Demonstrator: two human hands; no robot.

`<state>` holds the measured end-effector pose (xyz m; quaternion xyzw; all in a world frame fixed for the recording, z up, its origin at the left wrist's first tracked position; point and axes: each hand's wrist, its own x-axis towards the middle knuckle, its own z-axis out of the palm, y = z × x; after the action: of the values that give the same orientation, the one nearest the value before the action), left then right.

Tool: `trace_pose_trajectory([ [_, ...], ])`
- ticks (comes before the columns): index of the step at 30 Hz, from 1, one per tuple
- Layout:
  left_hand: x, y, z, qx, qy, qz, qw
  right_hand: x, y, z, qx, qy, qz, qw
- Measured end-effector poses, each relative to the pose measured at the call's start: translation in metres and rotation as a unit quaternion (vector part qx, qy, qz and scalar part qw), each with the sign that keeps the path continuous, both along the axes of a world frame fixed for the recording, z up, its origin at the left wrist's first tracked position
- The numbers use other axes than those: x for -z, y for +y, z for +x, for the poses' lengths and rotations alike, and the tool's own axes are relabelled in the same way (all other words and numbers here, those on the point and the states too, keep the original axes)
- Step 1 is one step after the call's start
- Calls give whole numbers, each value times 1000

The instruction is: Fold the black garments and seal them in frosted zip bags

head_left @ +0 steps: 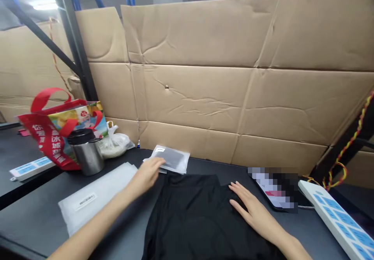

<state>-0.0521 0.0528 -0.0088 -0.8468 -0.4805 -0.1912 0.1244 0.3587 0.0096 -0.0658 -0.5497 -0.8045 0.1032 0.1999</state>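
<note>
A black garment [193, 217], some kind of cloth clothing with light wrinkles, is spread on the dark table in front of me. My right hand [248, 209] lies on its right side, fingers stretched and apart. Beyond the garment's top left corner, my left hand [149, 173] reaches to a small clear plastic packet [175, 159] with dark contents and a white label. Its fingers are extended over the packet's left edge; whether they press on it I cannot tell. Under my left forearm is a larger frosted plastic bag [99, 194] with a barcode label.
At the left stand a red carrier bag [52, 141], a steel tumbler [87, 157] and a white plastic bag [115, 145]. A phone [273, 192] and a power strip [336, 217] lie on the right; another strip [32, 168] is far left. Cardboard [204, 88] walls the back.
</note>
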Motion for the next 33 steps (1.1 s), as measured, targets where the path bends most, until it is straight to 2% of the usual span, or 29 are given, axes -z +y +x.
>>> trace_pose_trajectory([
  [3, -6, 33, -25, -24, 15, 11, 1000, 4, 1, 1, -4, 9, 14, 1000],
  [6, -2, 49, -32, -24, 35, 4, 999, 4, 1, 0, -1, 14, 20, 1000],
  [11, 4, 54, -22, -19, 47, -4, 999, 1, -1, -3, 1, 9, 23, 1000],
  [15, -11, 52, -14, -55, 16, 26, 998, 3, 0, -1, -5, 11, 38, 999],
  [18, -30, 35, 7, -69, -10, 67, 995, 1, 0, 0, -8, 23, 81, 996],
  [21, -38, 2, 44, -18, 8, 114, 993, -16, -6, -8, 25, 60, 211, 975],
  [23, -35, -23, 72, 26, 41, 132, 990, -31, -13, -19, 22, 63, 305, 950],
  [26, -22, -52, 100, 88, 70, 137, 984, -45, -24, -38, -84, -16, 344, 935],
  [29, -10, -66, 102, 145, 56, 131, 979, -44, -27, -48, -150, -49, 329, 931],
  [33, -4, -74, 78, 192, 26, 115, 974, -34, -26, -44, -128, -7, 328, 936],
])
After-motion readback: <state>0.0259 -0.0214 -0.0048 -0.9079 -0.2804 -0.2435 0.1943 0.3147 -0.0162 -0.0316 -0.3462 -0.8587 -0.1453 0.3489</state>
